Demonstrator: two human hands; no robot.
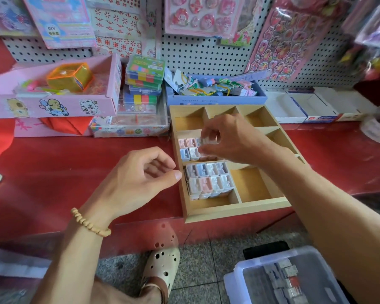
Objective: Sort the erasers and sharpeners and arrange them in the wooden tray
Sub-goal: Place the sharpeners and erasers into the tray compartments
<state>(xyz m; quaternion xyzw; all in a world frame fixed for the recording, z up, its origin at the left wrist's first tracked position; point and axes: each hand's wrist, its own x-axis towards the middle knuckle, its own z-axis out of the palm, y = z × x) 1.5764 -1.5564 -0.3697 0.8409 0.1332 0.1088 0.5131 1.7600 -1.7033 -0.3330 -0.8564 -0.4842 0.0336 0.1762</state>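
A wooden tray [233,210] with several compartments lies on the red counter. Its front left compartment is packed with pastel sharpeners [208,179] in pink, blue and white. The compartment behind it holds several more sharpeners [188,148]. My right hand [228,138] hovers over that middle compartment and pinches a small pale sharpeners' piece [208,141] between fingers and thumb. My left hand [140,174], a bead bracelet on its wrist, hangs by the tray's left edge with loosely curled fingers and nothing in it.
A clear plastic bin [279,279] with small wrapped erasers stands on the floor at lower right. Behind the tray sit a blue box [215,98] of trinkets, stacked colourful cases [144,84], a pink box [53,104] and white cartons [305,108]. A pegboard backs the counter.
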